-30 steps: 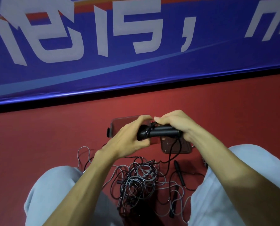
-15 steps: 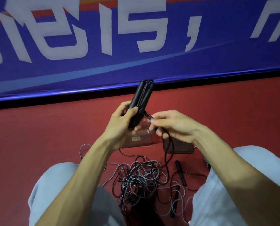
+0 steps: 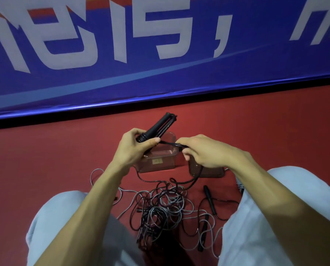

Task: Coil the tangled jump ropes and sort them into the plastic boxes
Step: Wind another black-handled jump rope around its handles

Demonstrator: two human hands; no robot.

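Note:
My left hand (image 3: 135, 148) grips the lower end of two black jump rope handles (image 3: 158, 125) held together, tilted up and away to the right. My right hand (image 3: 204, 152) pinches the black rope (image 3: 170, 144) that runs taut from the handles, then drops under my palm to the tangled pile of black and grey ropes (image 3: 160, 212) on the floor between my knees. A clear plastic box (image 3: 158, 160) stands just beyond my hands, and a second plastic box (image 3: 216, 171) is mostly hidden under my right hand.
Two more black handles (image 3: 209, 198) (image 3: 203, 233) lie on the red floor right of the tangle. A blue banner with white characters (image 3: 160, 64) stands along the far edge of the floor. My knees in light trousers (image 3: 64, 217) flank the pile.
The paired handles went from lying level between both hands to pointing up in my left hand. My right hand let go of them, shifted right and drew the rope out sideways.

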